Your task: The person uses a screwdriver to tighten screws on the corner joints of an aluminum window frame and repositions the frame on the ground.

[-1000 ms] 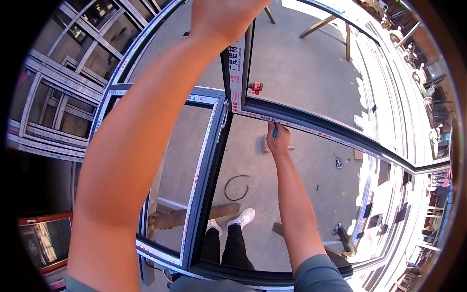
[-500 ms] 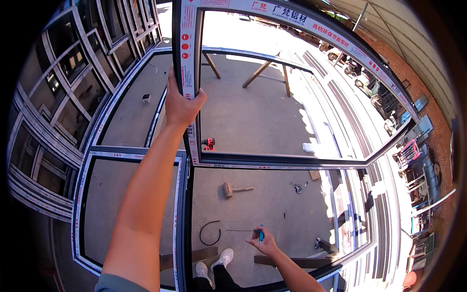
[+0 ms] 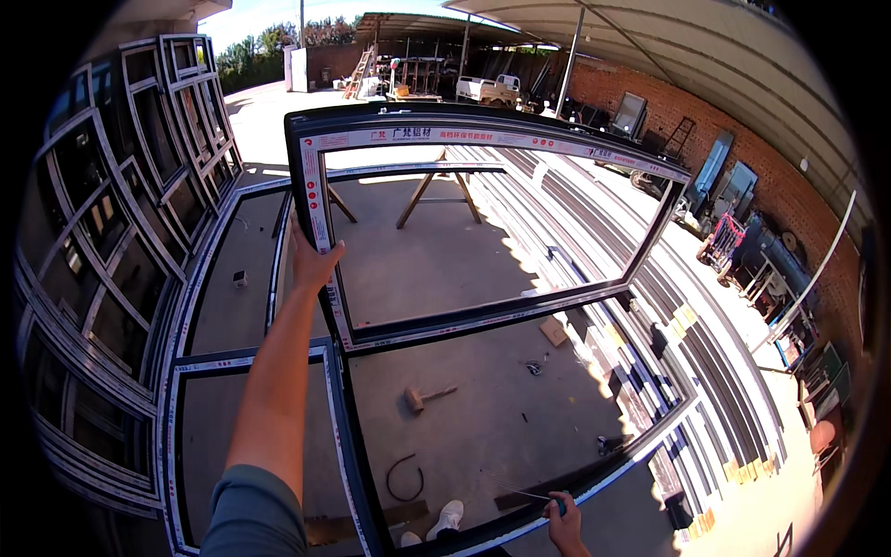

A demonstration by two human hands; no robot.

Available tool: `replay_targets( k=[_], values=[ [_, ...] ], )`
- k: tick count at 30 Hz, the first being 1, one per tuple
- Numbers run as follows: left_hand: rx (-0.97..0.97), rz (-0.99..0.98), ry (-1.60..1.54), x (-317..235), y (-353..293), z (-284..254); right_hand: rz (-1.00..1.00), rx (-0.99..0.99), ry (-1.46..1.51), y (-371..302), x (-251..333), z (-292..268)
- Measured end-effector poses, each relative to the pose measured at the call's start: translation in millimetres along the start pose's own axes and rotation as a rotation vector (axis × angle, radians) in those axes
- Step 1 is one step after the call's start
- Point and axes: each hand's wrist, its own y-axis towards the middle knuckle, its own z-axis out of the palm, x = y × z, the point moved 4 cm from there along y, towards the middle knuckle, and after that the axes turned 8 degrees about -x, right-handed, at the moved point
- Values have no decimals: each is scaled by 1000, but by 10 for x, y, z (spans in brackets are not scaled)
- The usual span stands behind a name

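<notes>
My left hand (image 3: 314, 260) is wrapped round the left upright of a dark rectangular window sash (image 3: 445, 137), its faces covered in white printed film. The sash stands raised and tilted above a larger window frame (image 3: 357, 473) that lies nearly level below it. Down at the near right, my right hand (image 3: 566, 531) is closed round the teal handle of a thin-shafted screwdriver (image 3: 525, 493), beside the frame's near rail. The shaft points left, over the frame's opening. Part of my right hand is cut off by the picture's lower edge.
Through the frame, a mallet (image 3: 418, 399) and a black curved strip (image 3: 406, 481) lie on the concrete floor. A wooden trestle (image 3: 434, 193) stands beyond. Long metal profiles (image 3: 710, 371) are stacked on the right. Several window frames (image 3: 139, 232) lean at the left.
My view has lifted, showing the yard and sheds beyond. My right hand with the screwdriver has shifted right and closer to the frame's near rail. My left hand keeps its grip on the sash.
</notes>
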Motion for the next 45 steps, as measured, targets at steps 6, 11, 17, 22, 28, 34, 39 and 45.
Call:
replay_targets(
  k=[6,11,17,22,28,34,39,45],
  values=[
    [-123,59,-200,87,685,-181,132,-95,-32,-551,36,-541],
    [-604,761,201,-1401,1151,-292,252,-239,-56,-860,-261,-1104],
    [-500,1006,766,-2341,1341,349,175,-326,-135,-1194,-304,-1555],
    [-786,1442,273,-2638,900,312,26,-459,-359,-1587,-488,-1715],
    [-746,1432,278,-2572,969,352,374,-487,-100,-1734,-879,-1748],
    [-688,1540,158,-2924,604,195,313,-624,-5,-1327,-774,-2061],
    [-584,1562,172,-2815,576,352,148,-596,169,-624,-824,-2371],
    [-212,1327,299,-2983,806,744,73,-501,341,572,-1146,-2499]
  ],
)
